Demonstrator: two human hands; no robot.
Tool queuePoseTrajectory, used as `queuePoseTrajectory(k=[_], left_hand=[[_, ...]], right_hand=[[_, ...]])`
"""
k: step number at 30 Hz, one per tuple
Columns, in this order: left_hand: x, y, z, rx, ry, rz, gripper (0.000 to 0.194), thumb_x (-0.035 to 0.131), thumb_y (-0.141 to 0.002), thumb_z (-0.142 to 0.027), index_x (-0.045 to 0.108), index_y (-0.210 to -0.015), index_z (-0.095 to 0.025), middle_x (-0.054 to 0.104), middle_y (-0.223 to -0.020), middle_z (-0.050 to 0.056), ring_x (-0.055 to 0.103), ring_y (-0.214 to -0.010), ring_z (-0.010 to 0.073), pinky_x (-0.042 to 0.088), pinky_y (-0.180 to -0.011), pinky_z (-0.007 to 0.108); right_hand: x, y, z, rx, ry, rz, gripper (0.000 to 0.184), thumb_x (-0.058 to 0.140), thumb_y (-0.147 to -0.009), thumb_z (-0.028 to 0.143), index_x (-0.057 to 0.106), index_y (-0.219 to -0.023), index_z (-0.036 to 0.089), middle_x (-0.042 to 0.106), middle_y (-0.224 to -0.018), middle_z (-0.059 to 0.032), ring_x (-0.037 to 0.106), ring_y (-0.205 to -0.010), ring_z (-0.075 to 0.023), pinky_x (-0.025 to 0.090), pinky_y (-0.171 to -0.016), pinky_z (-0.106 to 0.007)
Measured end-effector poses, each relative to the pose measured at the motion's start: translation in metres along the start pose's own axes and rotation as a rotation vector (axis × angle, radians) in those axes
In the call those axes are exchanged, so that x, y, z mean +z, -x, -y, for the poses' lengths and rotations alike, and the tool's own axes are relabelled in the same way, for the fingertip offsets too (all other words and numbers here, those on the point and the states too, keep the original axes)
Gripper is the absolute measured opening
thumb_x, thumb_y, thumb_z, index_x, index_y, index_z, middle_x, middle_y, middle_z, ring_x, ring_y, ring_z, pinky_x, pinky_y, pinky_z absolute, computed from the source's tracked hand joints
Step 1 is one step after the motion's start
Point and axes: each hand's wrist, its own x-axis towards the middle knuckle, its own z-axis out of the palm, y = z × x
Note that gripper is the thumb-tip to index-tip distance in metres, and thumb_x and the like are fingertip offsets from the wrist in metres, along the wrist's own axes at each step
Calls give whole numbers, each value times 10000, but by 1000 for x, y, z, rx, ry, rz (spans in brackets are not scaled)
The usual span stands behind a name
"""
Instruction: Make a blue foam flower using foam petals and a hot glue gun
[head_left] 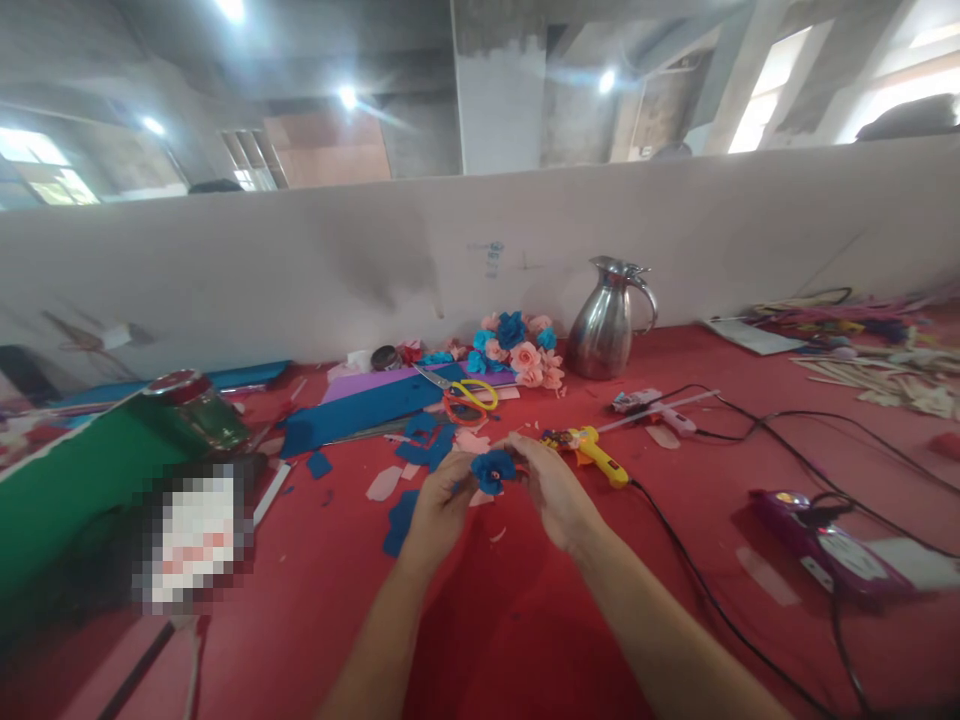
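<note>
A small dark-blue paper flower (492,471) is held up over the red table, its petals spread around a small centre. My left hand (441,502) is closed on it from the left, thumb and fingers at the petals. From the right, my right hand (551,488) has its bent fingers at the flower's edge, closed on the petals; the fingertips are partly hidden. Blue paper pieces (402,520) and pink paper petals (384,484) lie near my left hand. Just beyond my right hand is a yellow glue gun (600,455). Scissors (472,394) with yellow handles lie farther back.
Pink and blue paper flowers (525,350) are bunched beside a steel jug (604,325) at the back. A second glue gun (667,413), cords and a purple power strip (832,550) lie right. A glass jar (199,412) and green sheet (82,490) are left.
</note>
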Motion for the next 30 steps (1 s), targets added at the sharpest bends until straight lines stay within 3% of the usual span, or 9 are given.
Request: queuePoseTrajectory(k=[10, 24, 30], left_hand=[[-1, -3, -8, -5, -34, 72, 179, 573, -799, -241, 744, -761, -207, 655, -803, 73, 543, -792, 211, 410, -781, 312], [-2, -1, 4, -91, 66, 71, 190, 581, -807, -288, 745, -856, -204, 687, -953, 67, 576, -906, 220, 421, -875, 322], [-1, -1, 6, -106, 105, 37, 193, 583, -797, -254, 741, -896, -208, 681, -949, 56, 564, -894, 207, 420, -857, 305]], right_hand=[[-1, 2, 7, -64, 29, 61, 227, 691, -675, 386, 621, -602, 183, 551, -607, 22, 459, -616, -125, 358, -628, -258], [0, 3, 8, -114, 50, 96, 265, 704, -697, 416, 641, -632, 166, 542, -583, 29, 402, -536, -86, 299, -533, -231], [0, 3, 9, -180, 61, -6, 269, 650, -734, 440, 624, -651, 186, 523, -556, 29, 404, -532, -101, 304, -523, -236]])
